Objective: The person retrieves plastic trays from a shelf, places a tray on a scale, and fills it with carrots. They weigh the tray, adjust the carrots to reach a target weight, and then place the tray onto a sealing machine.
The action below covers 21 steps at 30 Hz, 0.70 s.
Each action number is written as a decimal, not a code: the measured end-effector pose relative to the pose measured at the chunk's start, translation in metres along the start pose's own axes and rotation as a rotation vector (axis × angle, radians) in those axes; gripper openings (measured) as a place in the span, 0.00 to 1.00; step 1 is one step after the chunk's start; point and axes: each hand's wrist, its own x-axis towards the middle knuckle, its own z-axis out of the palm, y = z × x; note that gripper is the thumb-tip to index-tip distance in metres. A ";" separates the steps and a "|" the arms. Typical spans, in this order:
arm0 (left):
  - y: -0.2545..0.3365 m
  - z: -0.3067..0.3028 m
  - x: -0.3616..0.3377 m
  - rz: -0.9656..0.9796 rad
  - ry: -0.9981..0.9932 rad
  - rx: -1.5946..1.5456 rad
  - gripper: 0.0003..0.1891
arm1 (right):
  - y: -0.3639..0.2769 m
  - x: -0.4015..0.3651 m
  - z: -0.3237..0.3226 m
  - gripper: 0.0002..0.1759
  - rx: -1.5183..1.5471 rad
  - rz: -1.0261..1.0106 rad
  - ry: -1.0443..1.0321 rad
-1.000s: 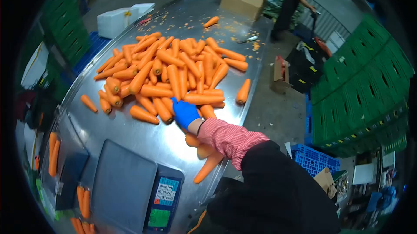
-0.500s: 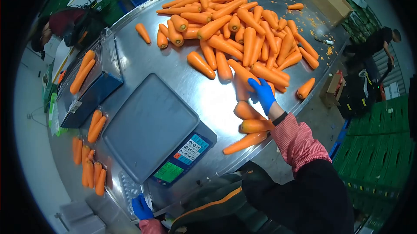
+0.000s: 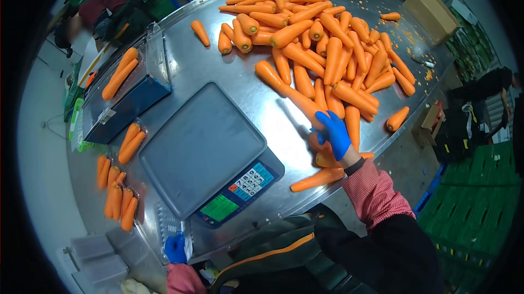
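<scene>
In the head view, my right hand (image 3: 334, 133), in a blue glove, grips the near end of a carrot (image 3: 301, 103). That carrot points away from me, beside the large carrot pile (image 3: 327, 43). Just below this hand, a few loose carrots (image 3: 317, 179) lie near the table's front edge, partly hidden by the hand. At the lower left, my left hand (image 3: 176, 249), also gloved in blue, is closed at the near end of a clear plastic tray (image 3: 165, 220); its fingertips are partly hidden. Between my hands stands a digital scale (image 3: 202, 147) with a bare grey platform.
Packs of carrots (image 3: 121, 196) lie left of the scale. Behind them, a blue and steel machine (image 3: 136, 97) carries two carrots. A cardboard box (image 3: 431, 10) stands at the far right. Green crates (image 3: 469, 190) are stacked beyond the table. Two people work nearby.
My right hand has drawn the carrot toward me, away from the pile and over the loose carrots. The left hand stays at the tray. The whole view has shifted slightly.
</scene>
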 end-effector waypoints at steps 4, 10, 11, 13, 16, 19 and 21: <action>0.041 0.000 -0.007 0.081 0.025 0.180 0.04 | 0.000 -0.001 0.009 0.26 -0.003 0.007 -0.034; 0.113 -0.046 -0.008 0.388 0.617 0.231 0.09 | -0.014 0.000 0.013 0.27 -0.009 -0.078 -0.044; 0.139 -0.050 -0.001 0.450 0.586 0.247 0.09 | -0.019 0.001 0.015 0.28 -0.015 -0.094 -0.051; 0.212 -0.040 0.020 0.568 0.525 0.280 0.10 | -0.030 0.000 0.030 0.30 0.015 -0.129 -0.125; 0.297 0.013 0.058 0.796 0.259 0.389 0.13 | -0.058 -0.006 0.060 0.34 -0.126 -0.274 -0.342; 0.336 0.080 0.092 1.031 0.104 0.517 0.11 | -0.060 0.008 0.097 0.37 -0.414 -0.654 -0.526; 0.347 0.114 0.102 1.064 0.000 0.641 0.11 | -0.066 0.016 0.117 0.40 -0.747 -0.847 -0.611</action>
